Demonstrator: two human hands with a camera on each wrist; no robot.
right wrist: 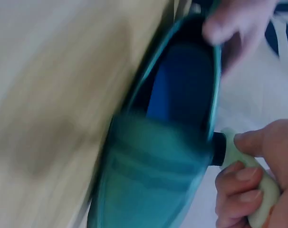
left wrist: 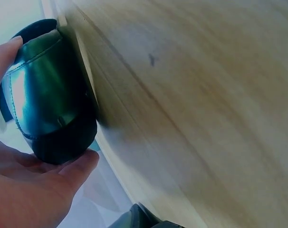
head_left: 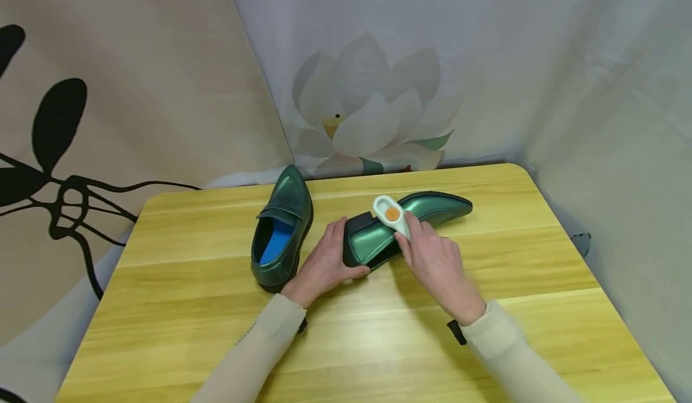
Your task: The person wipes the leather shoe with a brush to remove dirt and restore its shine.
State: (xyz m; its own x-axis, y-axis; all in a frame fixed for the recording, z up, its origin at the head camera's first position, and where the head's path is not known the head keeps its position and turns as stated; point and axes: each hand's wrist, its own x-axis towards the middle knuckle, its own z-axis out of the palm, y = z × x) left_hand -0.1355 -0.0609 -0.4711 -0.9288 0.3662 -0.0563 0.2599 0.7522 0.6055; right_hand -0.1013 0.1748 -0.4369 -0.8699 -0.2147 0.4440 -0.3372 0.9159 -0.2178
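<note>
A metallic green loafer (head_left: 373, 241) lies on its side on the table, its toe to the right and its sole facing away. My left hand (head_left: 324, 265) grips it round the heel, thumb at the near side. In my right hand (head_left: 435, 262) is a small shoe brush with a pale oval handle (head_left: 382, 202) marked by an orange disc. The brush's dark head (right wrist: 219, 148) touches the loafer's side in the right wrist view, close to the opening. A blue insole (right wrist: 182, 90) shows inside. The matching loafer (head_left: 283, 205) stands upright to the left of my left hand.
The light wooden table (head_left: 540, 319) has rounded back corners. Behind it hangs a pale curtain (head_left: 594, 90) printed with a lotus and black plant shapes, close to the table's back edge.
</note>
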